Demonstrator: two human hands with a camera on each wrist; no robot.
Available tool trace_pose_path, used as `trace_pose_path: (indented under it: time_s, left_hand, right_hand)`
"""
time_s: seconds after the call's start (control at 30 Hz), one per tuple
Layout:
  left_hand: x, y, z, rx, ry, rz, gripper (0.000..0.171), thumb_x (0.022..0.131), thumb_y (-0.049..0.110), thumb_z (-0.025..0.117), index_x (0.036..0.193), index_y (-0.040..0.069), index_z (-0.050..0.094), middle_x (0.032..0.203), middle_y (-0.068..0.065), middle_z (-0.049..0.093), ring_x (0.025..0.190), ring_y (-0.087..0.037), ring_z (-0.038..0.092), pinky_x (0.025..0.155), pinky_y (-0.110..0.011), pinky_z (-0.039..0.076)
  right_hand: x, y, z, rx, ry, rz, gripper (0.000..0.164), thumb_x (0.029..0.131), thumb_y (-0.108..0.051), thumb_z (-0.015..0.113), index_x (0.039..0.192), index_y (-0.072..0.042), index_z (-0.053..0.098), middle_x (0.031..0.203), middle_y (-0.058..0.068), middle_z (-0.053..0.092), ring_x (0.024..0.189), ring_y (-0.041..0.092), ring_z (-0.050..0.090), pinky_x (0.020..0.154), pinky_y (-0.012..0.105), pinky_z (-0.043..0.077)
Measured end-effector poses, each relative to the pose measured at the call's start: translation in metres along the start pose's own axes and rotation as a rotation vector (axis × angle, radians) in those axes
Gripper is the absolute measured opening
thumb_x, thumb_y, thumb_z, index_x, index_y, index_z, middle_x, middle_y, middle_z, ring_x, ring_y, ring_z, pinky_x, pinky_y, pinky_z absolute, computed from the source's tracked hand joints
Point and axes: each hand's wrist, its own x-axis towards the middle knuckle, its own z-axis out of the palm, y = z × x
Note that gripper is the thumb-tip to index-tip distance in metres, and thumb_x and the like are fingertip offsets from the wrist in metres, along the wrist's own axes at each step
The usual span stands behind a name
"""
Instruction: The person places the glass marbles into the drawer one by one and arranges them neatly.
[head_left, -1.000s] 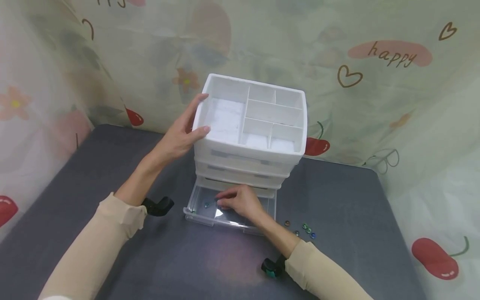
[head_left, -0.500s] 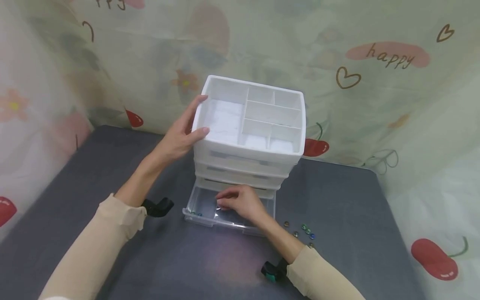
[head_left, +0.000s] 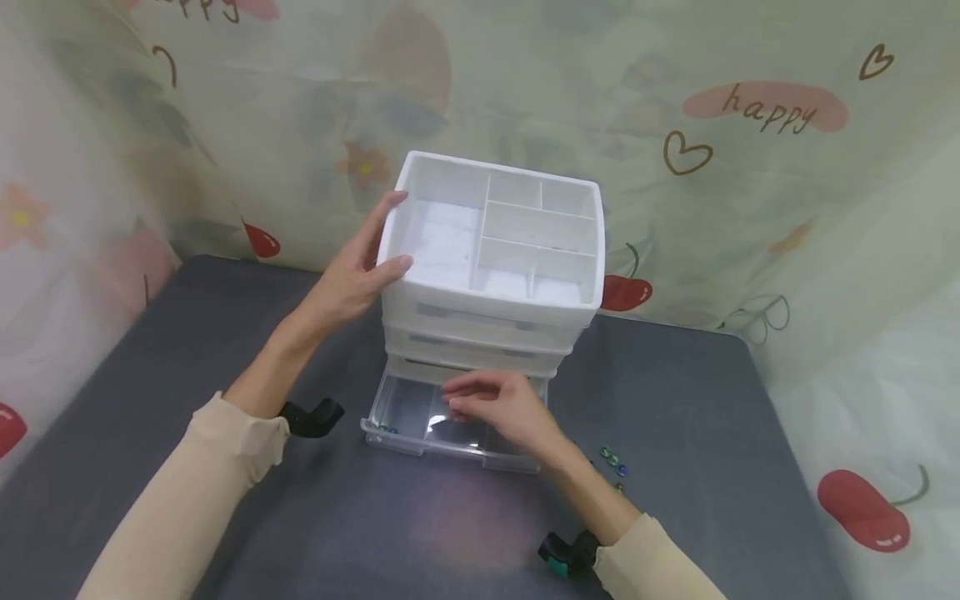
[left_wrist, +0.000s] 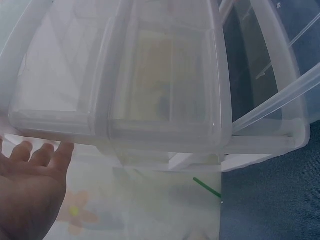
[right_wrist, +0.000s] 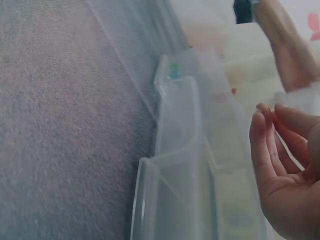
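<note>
A white drawer organizer (head_left: pixel 491 313) with a divided top tray stands on the dark table. My left hand (head_left: pixel 348 271) holds its left side, thumb and a finger over the top rim; in the left wrist view several fingertips touch the side. The clear bottom drawer (head_left: pixel 401 442) is pulled out. My right hand (head_left: pixel 504 408) hovers over this drawer with fingers loosely bent and nothing between them. At the drawer's front left corner lie small green and blue glass beads (head_left: pixel 385 429), which also show in the right wrist view as a small green-blue bead (right_wrist: pixel 174 71).
Several small green, blue and brownish beads (head_left: pixel 613 460) lie on the table (head_left: pixel 697 433) right of the drawer, partly behind the right forearm. A patterned curtain (head_left: pixel 562 100) hangs close behind the organizer and along both sides.
A bead in the drawer has moved from near my right fingers to the front left corner beside another. My right hand has since shifted slightly right, its fingers parting; the left hand keeps its hold.
</note>
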Motion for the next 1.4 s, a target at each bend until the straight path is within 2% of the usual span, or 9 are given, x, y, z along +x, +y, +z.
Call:
trace_pose_path:
  time_s: [0.2, 0.33, 0.43, 0.57, 0.73, 0.83, 0.97, 1.2, 1.4]
  left_hand:
    - [0.000, 0.000, -0.001, -0.007, 0.005, 0.004, 0.074, 0.097, -0.003, 0.054, 0.159, 0.017, 0.019, 0.162, -0.004, 0.017, 0.134, -0.022, 0.032, 0.099, -0.028, 0.037]
    - [0.000, -0.001, -0.001, -0.016, 0.008, 0.009, 0.074, 0.096, -0.004, 0.054, 0.159, 0.016, 0.019, 0.161, -0.008, 0.019, 0.132, -0.023, 0.034, 0.098, -0.027, 0.038]
    - [0.001, -0.002, 0.000, -0.021, 0.004, 0.010, 0.074, 0.096, -0.004, 0.053, 0.159, 0.015, 0.019, 0.161, -0.008, 0.018, 0.133, -0.023, 0.033, 0.098, -0.027, 0.038]
    - [0.001, -0.001, 0.000, -0.013, 0.003, 0.002, 0.074, 0.097, -0.003, 0.054, 0.159, 0.015, 0.018, 0.163, -0.001, 0.015, 0.138, -0.020, 0.028, 0.101, -0.027, 0.035]
    - [0.001, 0.000, 0.000, -0.015, 0.005, -0.004, 0.074, 0.096, -0.002, 0.054, 0.159, 0.016, 0.019, 0.162, -0.003, 0.017, 0.136, -0.022, 0.031, 0.100, -0.027, 0.036]
    - [0.001, 0.000, 0.001, -0.022, 0.008, -0.007, 0.074, 0.096, -0.002, 0.054, 0.159, 0.016, 0.019, 0.161, -0.008, 0.018, 0.133, -0.023, 0.033, 0.098, -0.028, 0.037]
    - [0.001, 0.000, 0.001, -0.027, 0.008, -0.004, 0.074, 0.096, -0.002, 0.054, 0.159, 0.015, 0.018, 0.161, -0.011, 0.017, 0.134, -0.024, 0.033, 0.099, -0.028, 0.037]
    - [0.001, 0.000, 0.001, -0.025, 0.005, 0.001, 0.074, 0.096, -0.002, 0.054, 0.159, 0.016, 0.019, 0.161, -0.009, 0.017, 0.133, -0.023, 0.033, 0.099, -0.028, 0.036]
    - [0.000, 0.001, 0.001, -0.044, -0.008, 0.007, 0.073, 0.098, 0.005, 0.056, 0.159, 0.017, 0.017, 0.163, -0.003, 0.013, 0.139, -0.023, 0.027, 0.101, -0.025, 0.035]
  right_hand:
    - [-0.011, -0.003, -0.013, -0.003, 0.021, -0.073, 0.028, 0.089, -0.003, 0.072, 0.114, 0.008, 0.069, 0.105, 0.022, 0.072, 0.091, 0.029, 0.071, 0.080, 0.042, 0.055]
    - [-0.021, -0.003, -0.026, -0.016, 0.041, -0.099, 0.028, 0.088, -0.004, 0.073, 0.113, 0.005, 0.070, 0.103, 0.017, 0.073, 0.094, 0.038, 0.070, 0.080, 0.041, 0.056]
    - [-0.030, -0.001, -0.037, -0.030, 0.066, -0.105, 0.028, 0.088, -0.005, 0.073, 0.114, 0.005, 0.069, 0.105, 0.021, 0.071, 0.095, 0.045, 0.067, 0.081, 0.041, 0.055]
    - [-0.043, 0.000, -0.053, -0.072, 0.114, -0.100, 0.029, 0.090, -0.007, 0.072, 0.116, 0.005, 0.069, 0.108, 0.027, 0.069, 0.096, 0.046, 0.066, 0.082, 0.040, 0.055]
    - [-0.056, 0.000, -0.070, -0.103, 0.188, -0.091, 0.030, 0.090, -0.009, 0.072, 0.116, 0.005, 0.068, 0.107, 0.020, 0.071, 0.095, 0.037, 0.069, 0.082, 0.038, 0.055]
    - [-0.063, 0.000, -0.078, -0.111, 0.226, -0.099, 0.030, 0.091, -0.007, 0.070, 0.116, 0.008, 0.067, 0.108, 0.023, 0.070, 0.093, 0.031, 0.070, 0.082, 0.037, 0.055]
    - [-0.073, 0.002, -0.086, -0.126, 0.270, -0.112, 0.027, 0.091, -0.006, 0.070, 0.114, 0.008, 0.068, 0.108, 0.028, 0.068, 0.091, 0.034, 0.070, 0.080, 0.038, 0.055]
    - [-0.089, 0.010, -0.097, -0.160, 0.324, -0.062, 0.027, 0.091, -0.011, 0.071, 0.113, 0.005, 0.069, 0.102, 0.010, 0.074, 0.091, 0.031, 0.071, 0.079, 0.038, 0.056]
    - [-0.105, 0.015, -0.104, -0.158, 0.364, -0.033, 0.029, 0.091, -0.011, 0.071, 0.113, 0.007, 0.068, 0.104, 0.016, 0.073, 0.092, 0.026, 0.072, 0.080, 0.036, 0.055]
